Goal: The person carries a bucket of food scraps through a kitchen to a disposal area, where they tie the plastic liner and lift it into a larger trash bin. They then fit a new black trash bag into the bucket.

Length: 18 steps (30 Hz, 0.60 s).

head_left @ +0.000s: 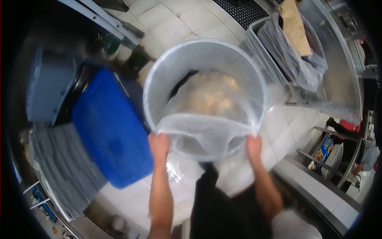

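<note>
A large round bin [205, 43] stands on the floor in front of me. Across its near side stretches a clear plastic bag [203, 123], its edge pulled taut between my hands. My left hand [159, 144] is closed around one end of that edge, by the bin's near left rim. The other end is gripped by my right hand [253, 145], at the near right rim. Through the plastic, pale yellowish contents [217, 99] show blurred at the bottom; I cannot make out what they are. A dark strip [183, 84] shows along the inner left wall.
A blue lid or panel [109, 131] lies left of the bin, beside grey stacked containers [65, 167]. At the upper right stands a bin with a plastic liner [274, 44] and cardboard [295, 28]. A metal shelf rack [338, 159] is on the right. White tiles [171, 28] cover the floor.
</note>
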{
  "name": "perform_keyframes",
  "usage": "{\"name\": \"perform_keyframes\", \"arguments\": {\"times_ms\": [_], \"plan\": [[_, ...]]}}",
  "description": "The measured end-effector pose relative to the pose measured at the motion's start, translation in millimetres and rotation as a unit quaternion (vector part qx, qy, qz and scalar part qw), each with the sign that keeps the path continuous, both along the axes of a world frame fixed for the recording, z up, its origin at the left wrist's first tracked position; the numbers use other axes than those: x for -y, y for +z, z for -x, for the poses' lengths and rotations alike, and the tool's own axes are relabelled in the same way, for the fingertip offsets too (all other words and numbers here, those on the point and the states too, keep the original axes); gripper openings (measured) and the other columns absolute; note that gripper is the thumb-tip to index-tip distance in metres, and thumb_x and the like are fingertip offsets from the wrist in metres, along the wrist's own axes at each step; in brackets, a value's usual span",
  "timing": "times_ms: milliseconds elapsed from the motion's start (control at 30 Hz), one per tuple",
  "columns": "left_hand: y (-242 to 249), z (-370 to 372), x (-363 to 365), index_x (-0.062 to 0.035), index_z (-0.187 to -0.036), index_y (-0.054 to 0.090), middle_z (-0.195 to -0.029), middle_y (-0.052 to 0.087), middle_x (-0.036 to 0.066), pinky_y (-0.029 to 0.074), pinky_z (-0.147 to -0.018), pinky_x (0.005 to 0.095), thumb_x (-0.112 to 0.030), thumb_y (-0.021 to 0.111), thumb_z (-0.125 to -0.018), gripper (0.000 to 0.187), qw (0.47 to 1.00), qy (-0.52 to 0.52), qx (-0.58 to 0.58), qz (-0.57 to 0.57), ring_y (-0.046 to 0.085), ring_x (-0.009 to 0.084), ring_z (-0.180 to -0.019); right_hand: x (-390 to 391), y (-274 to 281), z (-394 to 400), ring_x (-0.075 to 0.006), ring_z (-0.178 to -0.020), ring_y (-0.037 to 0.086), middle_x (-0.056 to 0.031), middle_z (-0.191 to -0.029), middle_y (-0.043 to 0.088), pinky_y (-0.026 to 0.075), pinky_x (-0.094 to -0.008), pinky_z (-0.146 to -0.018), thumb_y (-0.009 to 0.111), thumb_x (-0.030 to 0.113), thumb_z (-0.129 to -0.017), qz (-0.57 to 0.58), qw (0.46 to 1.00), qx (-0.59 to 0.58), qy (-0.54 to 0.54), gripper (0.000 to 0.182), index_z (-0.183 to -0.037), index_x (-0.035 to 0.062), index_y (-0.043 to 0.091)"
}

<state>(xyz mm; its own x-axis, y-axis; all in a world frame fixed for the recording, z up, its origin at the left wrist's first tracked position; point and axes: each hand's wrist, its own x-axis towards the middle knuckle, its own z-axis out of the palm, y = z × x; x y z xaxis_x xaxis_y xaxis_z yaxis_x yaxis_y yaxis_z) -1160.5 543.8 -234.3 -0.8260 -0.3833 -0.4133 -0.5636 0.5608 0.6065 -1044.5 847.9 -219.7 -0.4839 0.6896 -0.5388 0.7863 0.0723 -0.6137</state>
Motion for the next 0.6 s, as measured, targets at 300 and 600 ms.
{"name": "perform_keyframes", "arguments": {"times_ms": [300, 600], "plan": [[-23.5, 254.7, 5.9, 0.0158, -0.098, 0.063, -0.101, 0.063, 0.036, 0.046, -0.092, 0.0478, -0.032, 0.056, -0.081, 0.051, 0.999, -0.039, 0.009, 0.036, 0.059, 0.0498, -0.103, 4.9, -21.5, 201.0, -0.0319, -0.089, 0.067, -0.0242, -0.091, 0.070, 0.048, -0.0403, -0.080, 0.057, 0.019, -0.084, 0.019, 0.995, -0.092, 0.013, 0.037, -0.102, -0.0118, 0.065], [-43.8, 434.6, -17.2, 0.0171, -0.106, 0.063, -0.108, 0.064, 0.034, 0.045, -0.092, 0.0408, -0.033, 0.061, -0.077, 0.058, 0.999, 0.046, -0.026, -0.015, 0.062, 0.0413, -0.107, -39.8, -48.5, 423.8, -0.0356, -0.079, 0.066, -0.0250, -0.083, 0.068, 0.048, -0.0417, -0.075, 0.056, 0.015, -0.082, -0.016, 0.964, -0.262, 0.028, 0.032, -0.097, -0.0122, 0.064]]}}
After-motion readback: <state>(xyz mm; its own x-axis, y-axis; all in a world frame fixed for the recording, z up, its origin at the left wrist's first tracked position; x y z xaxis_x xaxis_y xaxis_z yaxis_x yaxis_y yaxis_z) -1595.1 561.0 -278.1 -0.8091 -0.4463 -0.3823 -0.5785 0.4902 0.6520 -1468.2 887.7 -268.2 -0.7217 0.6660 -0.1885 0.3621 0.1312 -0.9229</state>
